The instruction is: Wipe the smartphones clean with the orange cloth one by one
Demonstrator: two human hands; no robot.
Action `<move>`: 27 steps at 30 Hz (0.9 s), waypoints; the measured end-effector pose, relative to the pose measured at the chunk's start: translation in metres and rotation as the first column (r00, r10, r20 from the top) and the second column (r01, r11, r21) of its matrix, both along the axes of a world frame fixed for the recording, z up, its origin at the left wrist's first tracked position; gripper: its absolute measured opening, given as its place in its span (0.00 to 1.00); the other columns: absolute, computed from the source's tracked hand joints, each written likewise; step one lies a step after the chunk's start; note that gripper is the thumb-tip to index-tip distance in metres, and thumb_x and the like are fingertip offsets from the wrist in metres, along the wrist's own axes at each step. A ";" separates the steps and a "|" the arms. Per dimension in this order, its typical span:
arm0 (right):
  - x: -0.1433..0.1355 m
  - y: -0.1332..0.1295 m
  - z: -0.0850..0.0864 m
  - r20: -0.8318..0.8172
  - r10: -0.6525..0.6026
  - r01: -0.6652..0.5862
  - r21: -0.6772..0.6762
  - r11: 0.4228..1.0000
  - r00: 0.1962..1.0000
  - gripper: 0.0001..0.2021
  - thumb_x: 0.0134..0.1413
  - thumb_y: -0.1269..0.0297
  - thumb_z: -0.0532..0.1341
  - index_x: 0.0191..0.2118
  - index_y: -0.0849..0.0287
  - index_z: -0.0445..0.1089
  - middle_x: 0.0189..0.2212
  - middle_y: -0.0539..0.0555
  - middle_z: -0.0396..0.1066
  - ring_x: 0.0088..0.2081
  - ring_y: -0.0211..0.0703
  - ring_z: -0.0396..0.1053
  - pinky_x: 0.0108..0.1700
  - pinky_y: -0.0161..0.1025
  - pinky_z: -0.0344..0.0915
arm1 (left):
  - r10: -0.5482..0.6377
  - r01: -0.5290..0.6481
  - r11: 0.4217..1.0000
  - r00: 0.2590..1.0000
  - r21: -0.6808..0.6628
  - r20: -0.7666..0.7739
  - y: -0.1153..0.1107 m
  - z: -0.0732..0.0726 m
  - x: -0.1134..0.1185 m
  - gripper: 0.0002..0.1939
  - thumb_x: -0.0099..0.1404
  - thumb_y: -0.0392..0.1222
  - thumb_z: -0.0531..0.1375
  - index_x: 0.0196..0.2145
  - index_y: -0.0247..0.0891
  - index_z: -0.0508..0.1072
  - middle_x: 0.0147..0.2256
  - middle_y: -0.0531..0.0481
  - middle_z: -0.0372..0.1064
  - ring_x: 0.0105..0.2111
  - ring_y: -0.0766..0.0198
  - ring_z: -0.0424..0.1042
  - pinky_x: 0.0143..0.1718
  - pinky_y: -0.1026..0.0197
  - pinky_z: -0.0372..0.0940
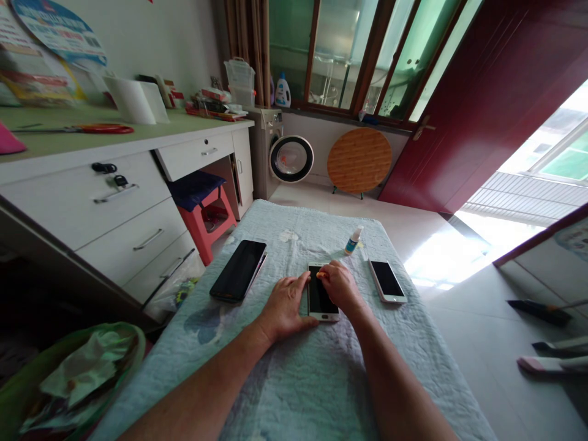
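White-framed phone (320, 300) lies flat, screen up, near the middle of the cloth-covered counter (298, 386), the centre of this clock. At 9 o'clock, touching it, is the left hand (285, 305), thumb and fingers spread apart along its left edge, with the thumb by the lower corner. From 1 to 2 o'clock the right hand (339, 285) reaches over the screen, fingertips pinched together on a small orange piece (321, 275); whether that piece touches the glass, I cannot tell. Well apart at 9 o'clock lies a larger black phone (239, 269). A small spray bottle (353, 241) stands upright at 1 o'clock, and a white phone (387, 280) lies screen up at 3. Beyond the counter, a red stool (206, 214) stands at 10 and a round wooden board (359, 159) between 12 and 1
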State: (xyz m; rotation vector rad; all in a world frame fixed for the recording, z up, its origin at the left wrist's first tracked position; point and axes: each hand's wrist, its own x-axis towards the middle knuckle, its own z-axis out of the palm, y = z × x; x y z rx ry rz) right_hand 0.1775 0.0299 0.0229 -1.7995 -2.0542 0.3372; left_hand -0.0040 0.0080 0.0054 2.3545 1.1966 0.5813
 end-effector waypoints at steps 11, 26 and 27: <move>-0.018 -0.011 0.014 -0.048 0.313 -0.317 -0.141 0.938 0.948 0.09 0.51 0.75 0.58 0.33 0.59 0.75 0.32 0.51 0.70 0.33 0.35 0.65 0.35 0.30 0.56 | -0.014 0.014 1.000 0.999 0.008 0.042 -0.001 -0.001 -0.002 0.50 0.47 0.56 0.68 0.61 0.41 0.50 0.55 0.40 0.64 0.54 0.45 0.63 0.56 0.44 0.56; 0.022 -0.045 0.041 -0.076 0.263 -0.271 -0.404 0.874 0.962 0.09 0.42 0.77 0.57 0.28 0.59 0.74 0.28 0.49 0.71 0.29 0.35 0.66 0.31 0.30 0.56 | -0.029 0.029 1.000 0.999 0.000 -0.021 0.003 -0.003 -0.001 0.52 0.45 0.60 0.67 0.61 0.36 0.52 0.56 0.37 0.64 0.55 0.44 0.63 0.57 0.45 0.55; 0.022 -0.047 0.042 -0.056 0.259 -0.260 -0.398 0.880 0.964 0.09 0.42 0.76 0.57 0.28 0.59 0.74 0.27 0.50 0.71 0.29 0.35 0.66 0.30 0.30 0.56 | -0.027 0.027 1.000 0.999 -0.002 -0.022 0.003 -0.002 -0.001 0.52 0.45 0.60 0.68 0.61 0.36 0.52 0.56 0.37 0.64 0.55 0.44 0.63 0.57 0.45 0.55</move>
